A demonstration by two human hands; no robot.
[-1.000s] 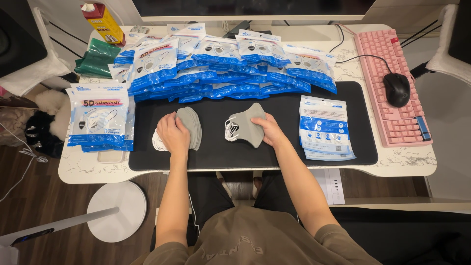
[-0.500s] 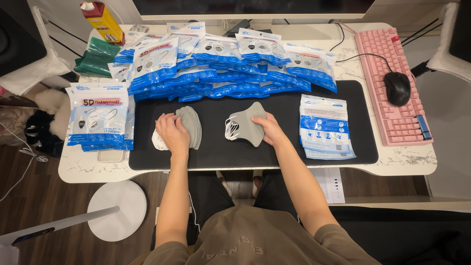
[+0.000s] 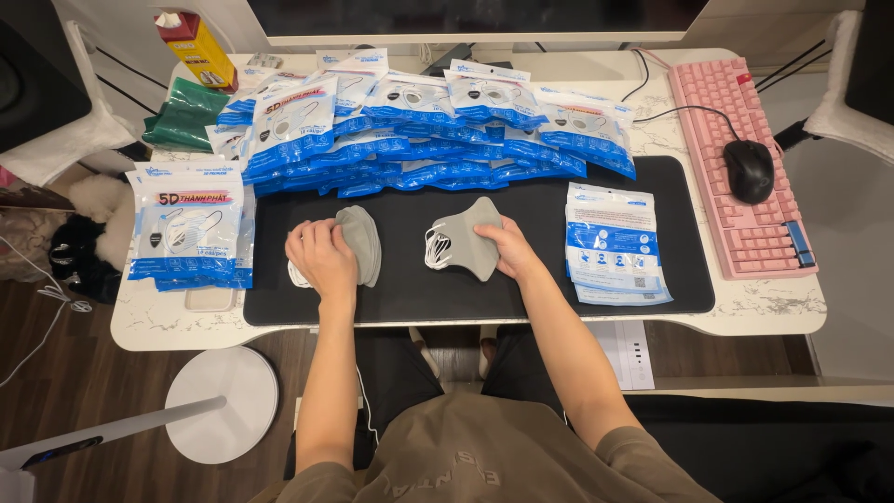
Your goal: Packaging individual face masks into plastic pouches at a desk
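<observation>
The white table (image 3: 778,312) is carrying a black mat (image 3: 410,298), blue mask packets (image 3: 447,121) fanning along its far edge. The left hand (image 3: 321,256) is pressing down a grey mask stack (image 3: 363,242); the right hand (image 3: 507,250) is gripping another grey mask (image 3: 466,247) mid-mat.

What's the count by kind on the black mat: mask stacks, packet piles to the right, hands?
Grey mask stacks: 2, left stack and right stack
Blue-and-white packet pile: 1
Hands: 2, left hand and right hand
Total: 5
</observation>
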